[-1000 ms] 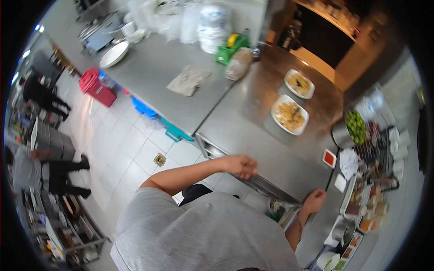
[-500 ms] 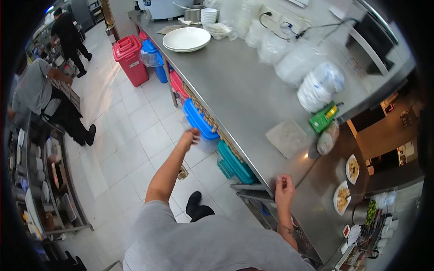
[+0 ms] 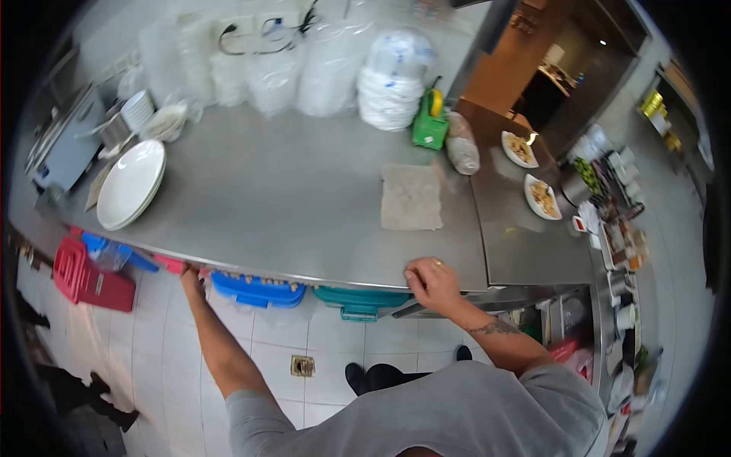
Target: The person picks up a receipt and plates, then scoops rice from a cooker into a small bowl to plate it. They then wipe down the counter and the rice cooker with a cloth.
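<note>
My left hand point(image 3: 193, 277) reaches down under the front edge of the steel counter point(image 3: 266, 217), right at a red lid point(image 3: 169, 263). The counter edge and the lid partly hide its fingers. On the same edge, farther right, rests my right hand point(image 3: 434, 282), its fingers curled in with nothing showing in them. Between the two hands, below the counter, are a blue-lidded bin point(image 3: 257, 291) and a teal-lidded bin point(image 3: 358, 300). A folded grey cloth point(image 3: 411, 198) lies on the counter beyond my right hand.
Stacked white plates point(image 3: 131, 186) stand at the counter's left. Wrapped containers point(image 3: 390, 91) and a green tape dispenser point(image 3: 430, 126) are at the back. Two dishes of food, one of them a white boat-shaped dish point(image 3: 542, 198), sit right. A red bin point(image 3: 95, 282) and people's legs are at left.
The view has turned to the right. My left hand has gone from the air over the floor to the red lid under the counter. My right hand has come down onto the counter edge.
</note>
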Tool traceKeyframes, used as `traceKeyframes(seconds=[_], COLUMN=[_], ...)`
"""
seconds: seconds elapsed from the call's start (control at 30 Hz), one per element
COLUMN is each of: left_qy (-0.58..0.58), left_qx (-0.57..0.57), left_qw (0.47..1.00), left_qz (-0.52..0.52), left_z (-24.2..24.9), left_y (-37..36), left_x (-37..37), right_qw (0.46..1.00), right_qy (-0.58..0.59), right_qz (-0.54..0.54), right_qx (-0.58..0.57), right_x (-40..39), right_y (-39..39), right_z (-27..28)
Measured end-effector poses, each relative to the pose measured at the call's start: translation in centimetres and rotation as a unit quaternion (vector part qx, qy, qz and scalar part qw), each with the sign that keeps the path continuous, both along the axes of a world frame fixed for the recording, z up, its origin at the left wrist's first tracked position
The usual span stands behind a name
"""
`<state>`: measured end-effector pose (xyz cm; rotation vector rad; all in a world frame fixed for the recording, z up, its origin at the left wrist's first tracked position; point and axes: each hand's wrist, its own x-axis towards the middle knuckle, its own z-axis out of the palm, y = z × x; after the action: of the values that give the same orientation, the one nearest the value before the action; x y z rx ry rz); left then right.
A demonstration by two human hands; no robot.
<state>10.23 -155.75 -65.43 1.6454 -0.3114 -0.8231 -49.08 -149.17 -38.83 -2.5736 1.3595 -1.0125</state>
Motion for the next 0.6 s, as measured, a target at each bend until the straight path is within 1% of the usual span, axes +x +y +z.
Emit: traceKeyframes(seconds=[0.03, 0.07, 0.1, 0.13, 0.17, 0.2, 0.23, 0.27, 0.3, 0.33, 0.37, 0.4, 0.43, 0.47, 0.53, 0.6], left_qy=[-0.002, 0.008, -0.007, 0.001, 0.009, 0.041, 0.030, 0.057, 0.047, 0.042, 0.041, 0.057, 0.060, 0.041, 0.001, -0.038], left_qx=[-0.012, -0.011, 0.003, -0.008, -0.032, -0.057, -0.043, -0.070, -0.080, -0.084, -0.062, -0.070, -0.071, -0.052, -0.072, -0.072], left_qw=[1.000, 1.000, 0.999, 0.998, 0.998, 0.996, 0.996, 0.994, 0.995, 0.990, 0.997, 0.995, 0.995, 0.998, 0.986, 0.991], left_qz=[-0.026, -0.018, -0.034, -0.057, -0.058, -0.064, -0.067, -0.068, -0.035, -0.105, -0.003, -0.048, -0.030, -0.012, -0.151, -0.104], left_z=[0.2, 0.9, 1.2, 0.8, -0.3, 1.5, 1.7, 0.2, 1.2, 1.7, 2.5, 2.5, 2.6, 2.8, 3.0, 2.5], left_y=[0.1, 0.1, 0.3, 0.7, 1.0, 1.9, 2.1, 2.3, 2.9, 3.1, 3.3, 3.4, 3.5, 3.3, 3.5, 3.2], left_x=[0.0, -0.4, -0.1, 0.5, 1.3, 0.3, 0.6, 1.9, 1.2, 1.7, 0.5, 1.3, 1.4, 1.5, 2.7, 2.9], right_qw=[1.000, 1.000, 1.000, 1.000, 1.000, 1.000, 1.000, 0.999, 1.000, 1.000, 0.999, 0.999, 0.999, 0.999, 0.999, 0.999], right_qy=[-0.005, -0.006, -0.007, -0.008, -0.015, -0.016, -0.017, -0.019, -0.022, -0.027, -0.032, -0.032, -0.030, -0.027, -0.031, -0.030], right_qz=[0.004, 0.003, 0.002, 0.000, 0.003, 0.014, 0.017, 0.018, 0.010, 0.005, 0.006, -0.001, -0.005, -0.006, -0.008, -0.011], right_qx=[0.004, 0.004, 0.003, 0.002, -0.012, -0.015, -0.019, -0.023, -0.017, -0.008, 0.004, 0.009, 0.014, 0.021, 0.009, 0.002], right_x=[0.1, 0.1, 0.1, -0.1, -0.2, -0.5, -0.8, -1.1, -1.4, -1.5, -1.5, -1.5, -1.6, -1.6, -1.6, -1.8], right_y=[-0.1, -0.1, 0.0, 0.0, -0.1, -0.1, -0.1, 0.0, 0.2, 0.4, 0.5, 0.7, 0.8, 0.9, 0.8, 0.8], right_z=[0.2, 0.3, 0.2, 0.0, -0.4, -0.6, -0.8, -0.8, -0.8, -0.9, -0.9, -0.9, -0.9, -0.9, -1.3, -1.7])
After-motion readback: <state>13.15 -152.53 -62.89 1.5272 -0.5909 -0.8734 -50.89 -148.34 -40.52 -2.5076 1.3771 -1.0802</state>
